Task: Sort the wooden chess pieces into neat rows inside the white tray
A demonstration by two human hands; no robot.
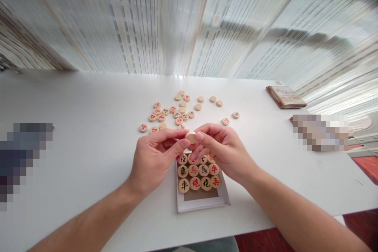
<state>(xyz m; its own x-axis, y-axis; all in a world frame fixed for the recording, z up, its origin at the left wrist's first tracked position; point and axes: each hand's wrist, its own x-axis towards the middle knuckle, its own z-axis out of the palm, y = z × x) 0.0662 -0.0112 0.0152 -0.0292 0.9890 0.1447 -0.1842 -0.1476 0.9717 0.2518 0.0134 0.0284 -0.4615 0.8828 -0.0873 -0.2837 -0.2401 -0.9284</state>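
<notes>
One round wooden piece (191, 138) is pinched between both hands above a shallow white box (203, 204). My left hand (158, 157) grips its left side with thumb and fingers, and my right hand (223, 147) grips its right side. No character shows on the face turned to me. Inside the box lie rows of pieces with red or black characters, among them a red-marked piece (195, 183); my fingers partly cover the top row. Beyond the hands, several loose pieces are scattered on the table, some with characters up, like a red one (143, 127), others showing blank faces.
A flat decorated box (286, 97) lies at the back right of the white table (97, 106). Blurred-out objects are at the far left and on the right. A striped curtain (144, 19) hangs behind the table, and a red floor (262, 240) shows below its front edge.
</notes>
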